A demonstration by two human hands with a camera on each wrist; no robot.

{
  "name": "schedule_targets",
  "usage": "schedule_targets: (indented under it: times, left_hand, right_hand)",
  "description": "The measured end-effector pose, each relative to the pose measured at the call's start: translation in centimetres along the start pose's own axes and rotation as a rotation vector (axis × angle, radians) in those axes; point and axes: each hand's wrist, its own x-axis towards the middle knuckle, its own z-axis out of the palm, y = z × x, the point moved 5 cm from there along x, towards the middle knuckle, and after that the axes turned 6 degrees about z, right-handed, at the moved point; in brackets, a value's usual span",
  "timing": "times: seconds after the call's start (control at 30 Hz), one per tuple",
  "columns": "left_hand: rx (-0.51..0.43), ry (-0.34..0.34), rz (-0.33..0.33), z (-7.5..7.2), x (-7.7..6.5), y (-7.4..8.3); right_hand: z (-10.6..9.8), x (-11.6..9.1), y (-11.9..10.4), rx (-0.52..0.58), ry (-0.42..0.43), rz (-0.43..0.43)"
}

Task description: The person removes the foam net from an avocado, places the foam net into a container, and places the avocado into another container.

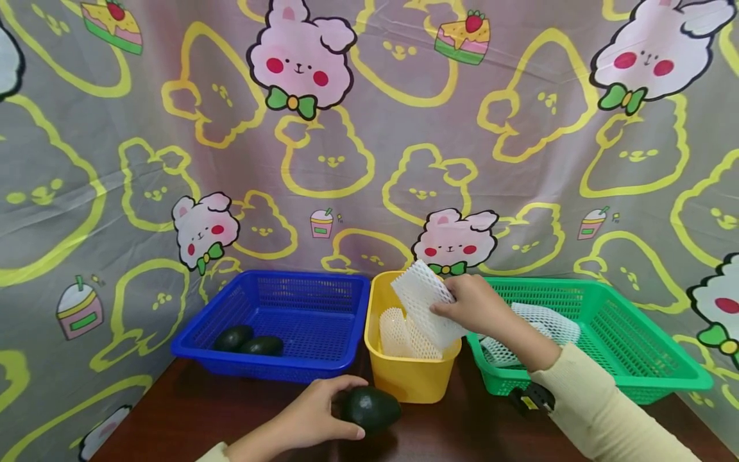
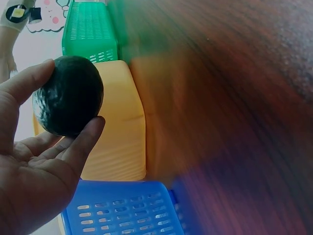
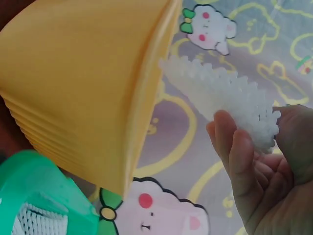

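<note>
My left hand grips a dark green avocado just in front of the yellow bin. In the left wrist view, thumb and fingers wrap the sides of the avocado. Above the bin, my right hand pinches a white foam net sleeve, its lower end over the bin's opening. The right wrist view shows thumb and fingertips around one end of the foam net sleeve. More foam net sleeves stand inside the bin.
On the left, a blue basket holds two avocados. A green basket on the right contains white foam nets. All stand on a dark wooden table before a patterned cloth.
</note>
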Motion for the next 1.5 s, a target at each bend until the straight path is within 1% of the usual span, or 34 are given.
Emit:
schedule_targets:
  times: [0.23,0.47,0.63,0.8,1.0,1.17,1.23,1.4,1.5]
  left_hand:
    - [0.017,0.0,-0.017,-0.3,0.0,0.0]
    - [0.028,0.007,-0.02,-0.5,0.0,0.0]
    - [0.032,0.009,-0.015,-0.5,-0.1,0.0]
    - [0.035,0.011,-0.013,-0.5,-0.1,0.0]
    - [0.026,0.006,-0.034,-0.6,-0.3,-0.2]
    - [0.012,0.005,-0.04,-0.6,-0.3,-0.2]
    - [0.02,0.009,-0.038,-0.6,-0.3,-0.2]
    - [0.035,0.014,-0.038,-0.6,-0.3,-0.2]
    - [0.028,0.01,-0.041,-0.6,-0.2,-0.3]
  right_hand:
    - [1.9,2.6,0.7,-0.005,0.029,0.099]
    - [4.3,4.4,1.4,0.017,-0.023,0.238]
    - [5.7,5.2,1.6,-0.007,-0.039,0.301]
    - [6.6,5.7,1.9,-0.018,-0.042,0.324]
    - [7.5,6.0,2.4,0.003,-0.038,0.32]
    - [8.1,6.1,2.7,-0.006,-0.047,0.314]
    - [8.4,6.2,2.9,-0.003,-0.05,0.322]
    - [9.2,6.2,3.2,0.032,-0.063,0.375]
    - [9.6,6.2,3.3,0.016,-0.071,0.388]
